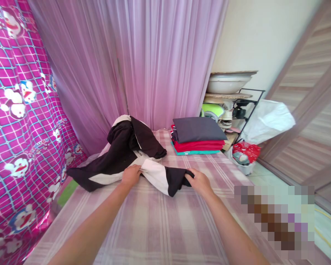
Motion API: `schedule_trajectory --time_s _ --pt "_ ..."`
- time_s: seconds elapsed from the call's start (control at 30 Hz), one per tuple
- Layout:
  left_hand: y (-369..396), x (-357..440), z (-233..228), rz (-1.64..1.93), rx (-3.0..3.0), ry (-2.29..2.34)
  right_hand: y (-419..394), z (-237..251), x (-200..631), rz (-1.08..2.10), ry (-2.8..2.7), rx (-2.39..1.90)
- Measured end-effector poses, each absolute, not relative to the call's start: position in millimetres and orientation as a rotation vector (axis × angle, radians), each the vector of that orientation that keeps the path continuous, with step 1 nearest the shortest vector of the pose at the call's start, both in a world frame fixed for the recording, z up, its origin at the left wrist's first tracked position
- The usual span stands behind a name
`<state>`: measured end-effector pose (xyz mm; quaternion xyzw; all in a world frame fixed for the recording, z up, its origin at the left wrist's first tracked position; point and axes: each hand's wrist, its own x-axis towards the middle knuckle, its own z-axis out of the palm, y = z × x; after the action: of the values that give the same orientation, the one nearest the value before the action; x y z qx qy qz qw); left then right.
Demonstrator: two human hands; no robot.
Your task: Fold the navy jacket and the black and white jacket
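Observation:
A black and white jacket (118,141) lies rumpled across the plaid-covered surface, one sleeve stretched out to the right. My left hand (131,175) grips its white fabric near the top of that sleeve, fingers closed. At the black cuff end, my right hand (199,181) pinches the cloth between thumb and fingers. The other black sleeve is folded over the jacket's body, and some small lettering shows on the white part beneath it.
A stack of folded clothes (198,134), grey over red and teal, sits at the back right. Behind hangs a purple curtain (154,62); a pink patterned cloth (24,121) borders the left. A shelf rack (237,110) and white bag (267,119) stand beyond the right edge.

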<state>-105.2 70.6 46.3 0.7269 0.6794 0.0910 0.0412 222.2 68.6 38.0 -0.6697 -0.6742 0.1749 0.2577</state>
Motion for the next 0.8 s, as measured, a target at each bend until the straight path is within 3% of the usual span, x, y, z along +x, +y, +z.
schedule_trajectory --time_s 0.27,0.5,0.8 --pt "29 -92 52 0.735 2.288 1.552 75 38 270 0.639 -1.611 -1.644" --pt "-6 -86 39 0.635 2.343 1.274 81 58 251 0.584 -1.727 -1.648" --pt "-36 -98 42 0.548 2.456 1.172 116 48 184 0.851 -1.718 -1.662"
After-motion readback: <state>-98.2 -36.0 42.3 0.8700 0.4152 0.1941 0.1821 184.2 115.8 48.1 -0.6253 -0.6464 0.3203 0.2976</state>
